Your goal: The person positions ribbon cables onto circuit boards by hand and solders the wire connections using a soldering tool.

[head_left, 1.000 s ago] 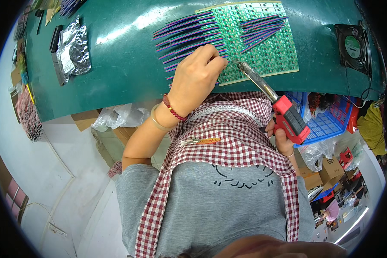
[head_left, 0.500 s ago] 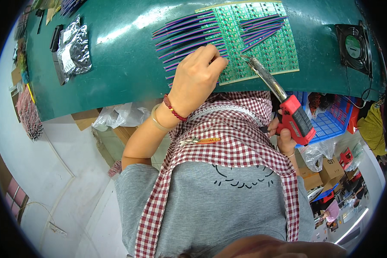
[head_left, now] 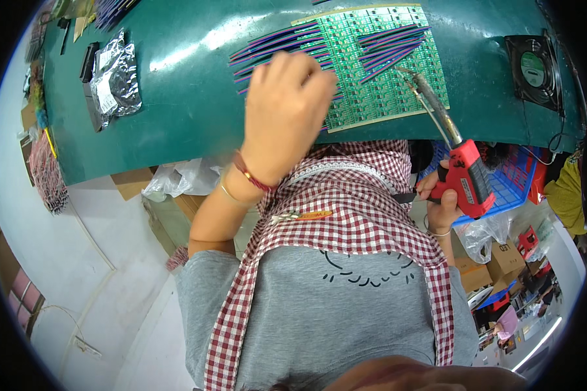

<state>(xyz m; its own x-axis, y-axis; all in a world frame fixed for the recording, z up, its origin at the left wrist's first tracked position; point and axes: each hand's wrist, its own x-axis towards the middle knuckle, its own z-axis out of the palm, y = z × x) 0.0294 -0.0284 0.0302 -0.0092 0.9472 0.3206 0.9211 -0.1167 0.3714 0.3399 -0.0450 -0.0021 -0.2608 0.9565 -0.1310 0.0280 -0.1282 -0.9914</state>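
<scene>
A green panel of small circuit boards [head_left: 346, 111] lies on the table, with ribbon wires [head_left: 274, 47] fanned out past its left edge. More dark and pink striped wires [head_left: 390, 49] rest across its upper right part. My left hand [head_left: 288, 107], slightly blurred, is over the left wires with its fingers curled together; whatever they pinch is hidden. In my right hand [head_left: 442, 202] is a red and black soldering gun [head_left: 468, 179], gripped by its handle beyond the table's near edge. Its metal barrel points up and left, the tip over the panel's right part beside the loose wires.
A black fan [head_left: 535, 70] stands at the table's right end. On the left lie a silver bag [head_left: 115, 81] and a wire bundle [head_left: 114, 12], while pinkish wires [head_left: 45, 176] hang off the edge. Below right is a blue basket [head_left: 510, 186].
My left hand has moved up and slightly left, away from the lower wires. The soldering gun in my right hand has shifted right, its tip now higher and nearer the panel's right side.
</scene>
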